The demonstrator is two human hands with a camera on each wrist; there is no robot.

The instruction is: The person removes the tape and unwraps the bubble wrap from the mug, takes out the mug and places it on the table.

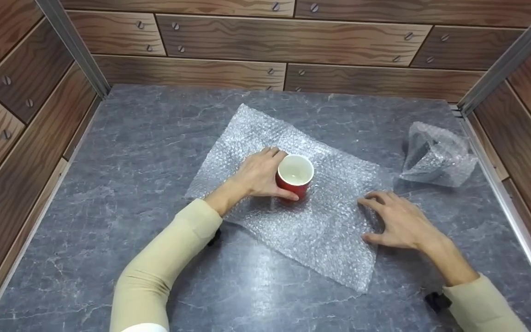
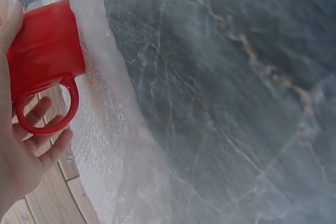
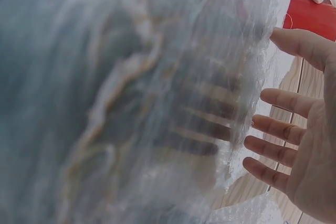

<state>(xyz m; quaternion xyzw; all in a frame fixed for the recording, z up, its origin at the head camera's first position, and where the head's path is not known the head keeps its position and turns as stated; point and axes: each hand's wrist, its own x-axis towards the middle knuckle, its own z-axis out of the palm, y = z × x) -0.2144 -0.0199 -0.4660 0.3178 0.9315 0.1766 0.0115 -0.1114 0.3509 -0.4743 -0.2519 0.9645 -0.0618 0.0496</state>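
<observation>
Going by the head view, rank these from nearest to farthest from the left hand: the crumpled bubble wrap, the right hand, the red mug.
1. Red mug: held in the left hand, on the flat sheet.
2. Right hand: to the right, by the sheet's right edge.
3. Crumpled bubble wrap: at the table's far right.

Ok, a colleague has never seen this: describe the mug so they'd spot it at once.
On the grey marbled table lies a spread sheet of bubble wrap. Near its middle is the mug, gripped by the left hand. It's red outside and whitish inside, with a ring handle; nothing else on the table is red.
</observation>
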